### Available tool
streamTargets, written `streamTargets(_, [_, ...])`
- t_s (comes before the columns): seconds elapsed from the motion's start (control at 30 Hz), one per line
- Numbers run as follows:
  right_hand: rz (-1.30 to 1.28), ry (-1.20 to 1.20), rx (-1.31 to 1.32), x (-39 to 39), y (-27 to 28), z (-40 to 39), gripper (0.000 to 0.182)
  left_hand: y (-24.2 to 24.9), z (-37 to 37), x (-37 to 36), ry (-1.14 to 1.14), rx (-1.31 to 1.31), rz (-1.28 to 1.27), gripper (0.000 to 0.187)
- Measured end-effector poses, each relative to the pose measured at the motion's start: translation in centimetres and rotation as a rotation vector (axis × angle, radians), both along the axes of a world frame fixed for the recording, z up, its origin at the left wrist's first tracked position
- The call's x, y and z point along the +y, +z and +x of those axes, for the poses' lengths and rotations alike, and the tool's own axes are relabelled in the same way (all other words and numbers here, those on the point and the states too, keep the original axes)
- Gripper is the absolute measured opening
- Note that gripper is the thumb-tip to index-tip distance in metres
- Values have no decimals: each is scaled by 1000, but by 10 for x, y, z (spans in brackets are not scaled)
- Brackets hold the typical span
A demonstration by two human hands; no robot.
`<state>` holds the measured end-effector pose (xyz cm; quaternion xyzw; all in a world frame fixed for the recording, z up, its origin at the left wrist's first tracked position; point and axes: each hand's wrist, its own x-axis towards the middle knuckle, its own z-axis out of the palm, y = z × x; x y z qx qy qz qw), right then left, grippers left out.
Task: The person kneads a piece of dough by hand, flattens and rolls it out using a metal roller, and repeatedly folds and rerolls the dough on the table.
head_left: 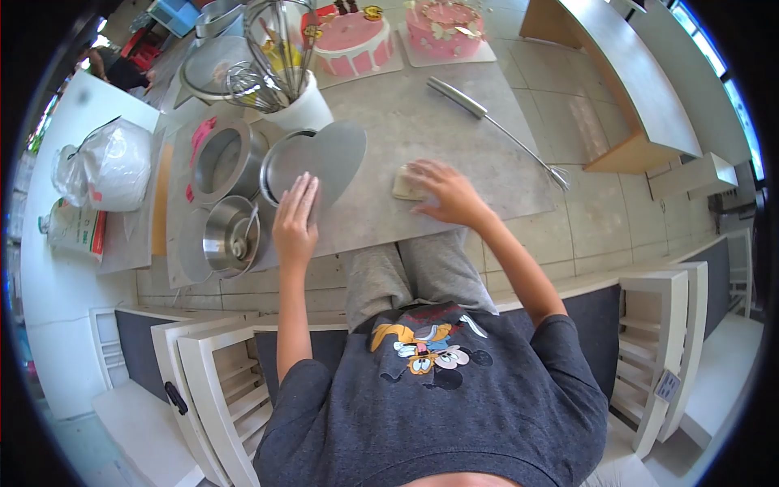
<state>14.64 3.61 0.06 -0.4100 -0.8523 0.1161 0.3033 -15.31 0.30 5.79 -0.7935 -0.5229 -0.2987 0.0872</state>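
Observation:
My left hand [296, 217], fingers stretched and together, lies at the near edge of a round grey metal disc [341, 158]. That disc leans over a shallow round pan [280, 166]. On the grey tabletop, my right hand [448, 193] is closed over a folded pale cloth [404, 187], which shows beyond its fingertips. Left of my left hand stand a steel bowl [217, 235] with a utensil inside and a deep round cake tin [209, 162].
A white container [304, 109] full of whisks stands behind the pans. Two pink decorated cakes [353, 45] [442, 32] sit at the far edge. A long-handled whisk [487, 114] lies at the right. A bagged bundle [118, 166] rests on the left table.

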Motion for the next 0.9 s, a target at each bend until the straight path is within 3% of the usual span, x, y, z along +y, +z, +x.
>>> streamTargets(0.17, [90,22,66,10,-12,-7,37,9,-3,-11,68,140,-151,63])
streamTargets(0.23, [-329,-175,277,17,-3,-3,28,14,-1,-15,99,119,-250,67])
streamTargets(0.27, [-354,-224,452,24,1,-2,24,17,2,-17,102,115,-247,67])
streamTargets(0.43, [-435,-301,161,59,2,33,25,30,35,-23,42,150,-241,72])
streamTargets(0.5, [180,-553,54,79,-2,53,29,28,53,-21,0,122,-210,66])
streamTargets(0.57, [266,-867,-98,105,-1,79,34,18,75,-17,-197,50,-223,61])
streamTargets(0.7, [59,-905,-174,123,-24,115,33,-26,121,22,-363,42,-281,57])
streamTargets(0.77, [12,-736,-110,123,-31,121,23,-49,137,50,-392,43,-292,57])
streamTargets(0.83, [39,-696,-95,107,-20,116,18,-62,148,70,-458,-179,-459,64])
streamTargets(0.9, [-105,-640,61,92,-9,114,16,-60,158,78,-426,-266,-484,69])
